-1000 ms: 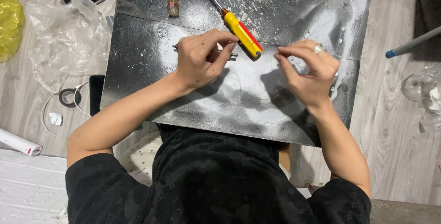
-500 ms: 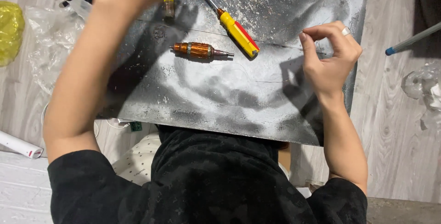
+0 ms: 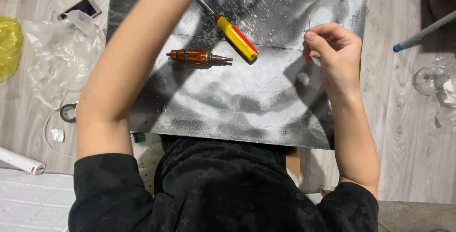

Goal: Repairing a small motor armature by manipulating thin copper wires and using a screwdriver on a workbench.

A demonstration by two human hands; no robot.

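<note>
One right hand (image 3: pixel 332 53) is in view, fingers pinched narrow on one thin wire (image 3: pixel 228 41) stretched leftward across the dusty black tabletop (image 3: pixel 237 103). Left of that hand lie one copper-wound motor armature (image 3: pixel 197 57) and, just beyond it, one yellow-and-red screwdriver (image 3: pixel 235 37), touching the wire. The left forearm (image 3: pixel 128 65) rises out of frame; I cannot tell its hand's state. Farther left, on the floor: one phone (image 3: pixel 80 7).
</note>
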